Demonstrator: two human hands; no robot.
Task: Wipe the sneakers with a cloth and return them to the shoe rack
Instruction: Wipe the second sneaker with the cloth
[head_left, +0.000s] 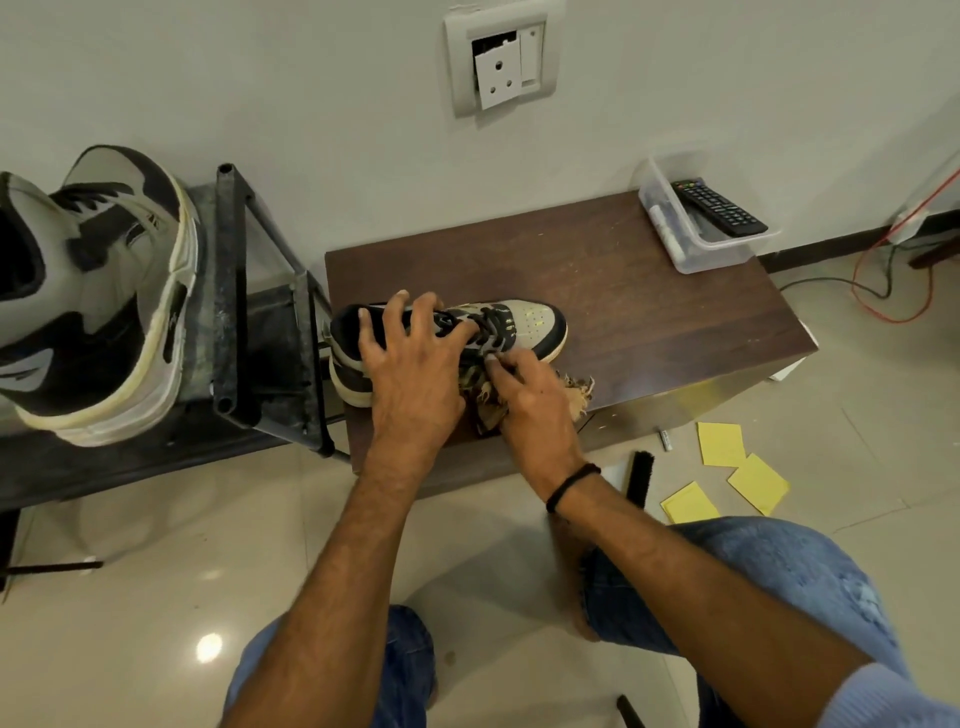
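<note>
Steadying the sneaker (530, 325) (fingers spread) is the left hand (410, 358); right hand (530, 400) presses cloth (576, 392), grip closed.

Left hand (410, 358): spread over the collar and laces of a sneaker (524, 325), pressing down.
Right hand (524, 395): just beside the left, closed on a frayed cloth (576, 392), held to the sneaker's near side.
Support: dark wooden table (649, 291) beneath both hands.
Beyond the right hand: clear box (675, 249) holding a remote (719, 208).
Left of the left hand: shoe rack (234, 291) bearing a second sneaker (104, 291).
</note>
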